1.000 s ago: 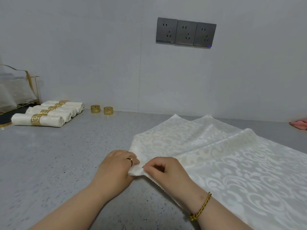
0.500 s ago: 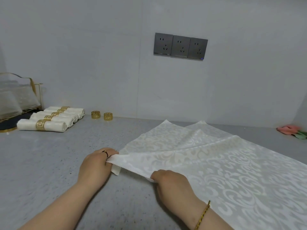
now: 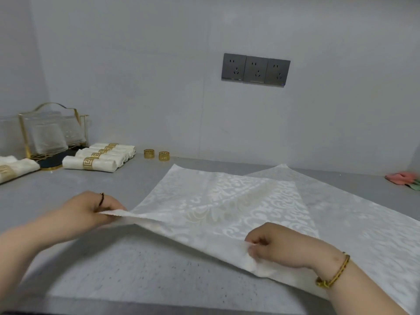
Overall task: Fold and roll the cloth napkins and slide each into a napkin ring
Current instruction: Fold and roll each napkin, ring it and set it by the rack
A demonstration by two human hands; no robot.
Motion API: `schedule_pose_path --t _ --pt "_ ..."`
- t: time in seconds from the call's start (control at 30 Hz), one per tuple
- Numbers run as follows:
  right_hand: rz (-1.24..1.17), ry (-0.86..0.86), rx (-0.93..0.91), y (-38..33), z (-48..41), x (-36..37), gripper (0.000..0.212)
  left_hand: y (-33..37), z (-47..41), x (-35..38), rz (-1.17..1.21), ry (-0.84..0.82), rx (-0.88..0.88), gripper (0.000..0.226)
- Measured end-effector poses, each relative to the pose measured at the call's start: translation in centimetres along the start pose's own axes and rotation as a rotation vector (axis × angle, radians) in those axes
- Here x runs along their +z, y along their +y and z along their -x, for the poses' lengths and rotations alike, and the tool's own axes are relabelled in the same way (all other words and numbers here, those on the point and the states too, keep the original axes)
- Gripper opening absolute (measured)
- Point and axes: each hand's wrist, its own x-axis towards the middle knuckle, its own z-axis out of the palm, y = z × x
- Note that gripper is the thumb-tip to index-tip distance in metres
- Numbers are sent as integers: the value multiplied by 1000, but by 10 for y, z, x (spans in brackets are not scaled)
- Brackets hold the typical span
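Observation:
A white patterned cloth napkin (image 3: 227,201) lies spread on the grey counter (image 3: 113,269), its near edge lifted. My left hand (image 3: 88,210) pinches the napkin's left corner. My right hand (image 3: 279,246) pinches the same near edge further right. Another napkin (image 3: 363,219) lies flat under and to the right of it. Two empty gold napkin rings (image 3: 149,153) (image 3: 164,156) stand by the back wall. Several rolled napkins (image 3: 95,163) in gold rings lie at the back left.
A gold wire holder with glass pieces (image 3: 50,130) stands in the far left corner on a dark round base. More rolled napkins (image 3: 13,170) lie at the left edge. A pink cloth (image 3: 402,178) sits far right. Wall sockets (image 3: 255,70) are above.
My hands have moved apart along the napkin's near edge, the left hand going left and the right hand right. The edge is now stretched and lifted, and the folds have flattened.

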Motion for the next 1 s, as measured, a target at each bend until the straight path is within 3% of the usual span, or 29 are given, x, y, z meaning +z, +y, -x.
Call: schedule_pose_path --t 0.03,0.1,0.17,0.23,0.37,0.57,0.73,0.9,1.0 --pt "-51 -28 9 1 5 -5 27 4 8 -6 -2 -114 -75 8" --pt "-116 -23 21 5 14 -12 31 6 17 -15 -135 -316 -162 36" --pt "-111 17 46 11 17 -17 37 1 19 -11 -314 -361 -222 27" --pt "-53 61 85 18 13 -17 34 -6 13 -5 -453 -253 -296 23" --pt "152 204 205 33 0 -10 23 -21 3 13 -399 -68 -323 42" --pt "256 418 224 49 -20 2 21 -43 -1 25 -328 182 -406 23" --pt "351 476 123 54 -54 5 27 -45 -13 36 -325 208 -351 15" --pt "404 485 68 54 -77 9 28 -43 -28 46 -416 219 -318 35" --pt "433 454 79 55 -89 10 28 -47 -37 48 -444 241 -340 32"
